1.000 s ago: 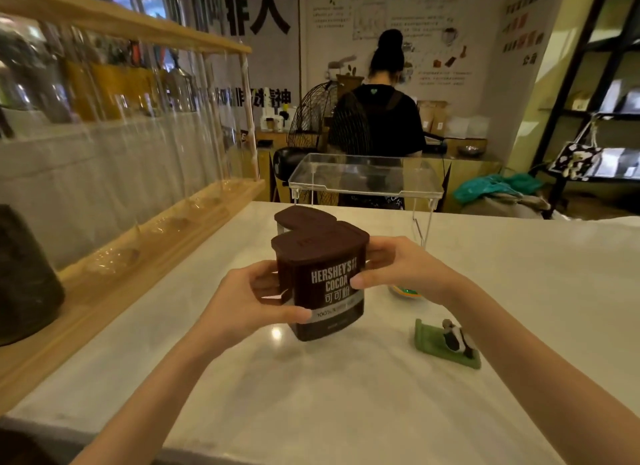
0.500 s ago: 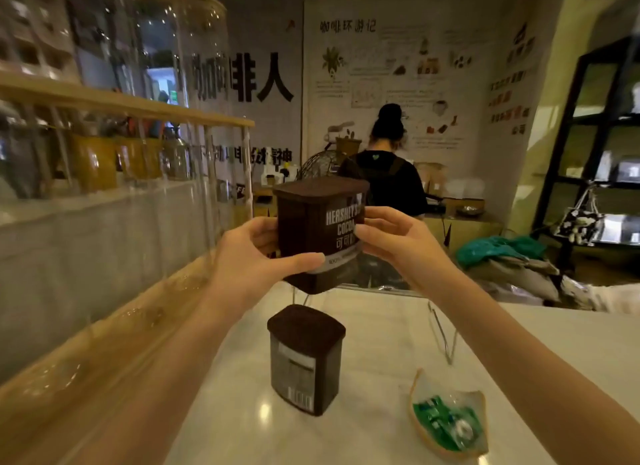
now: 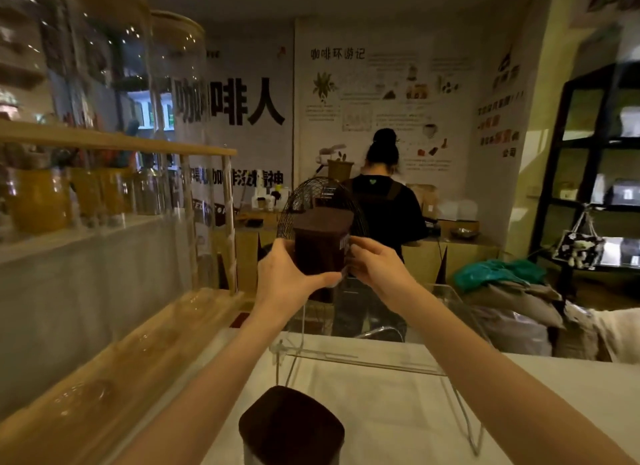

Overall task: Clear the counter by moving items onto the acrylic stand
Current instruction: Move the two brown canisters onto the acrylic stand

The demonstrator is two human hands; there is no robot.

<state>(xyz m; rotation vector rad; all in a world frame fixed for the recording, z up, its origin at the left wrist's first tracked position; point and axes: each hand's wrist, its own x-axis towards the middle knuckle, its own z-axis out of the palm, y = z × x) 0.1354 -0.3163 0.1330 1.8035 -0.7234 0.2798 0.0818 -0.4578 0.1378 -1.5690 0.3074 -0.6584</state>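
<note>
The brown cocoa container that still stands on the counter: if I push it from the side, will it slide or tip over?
The second cocoa container looks taller than wide, so a high push may tip it. Its squarish body should not roll. The pale counter looks smooth, so a low push probably slides it.

Both of the person's bare arms reach straight out ahead, forearms drawing together as they rise toward the hands. The left hand (image 3: pixel 287 274) is cupped with its thumb stretched across the front and its fingers wrapped out of sight behind what it holds, wrist bent slightly back. The right hand (image 3: pixel 379 269) presses in from the opposite side, fingers curled forward and fingertips (image 3: pixel 354 257) flat against the held surface.
</note>
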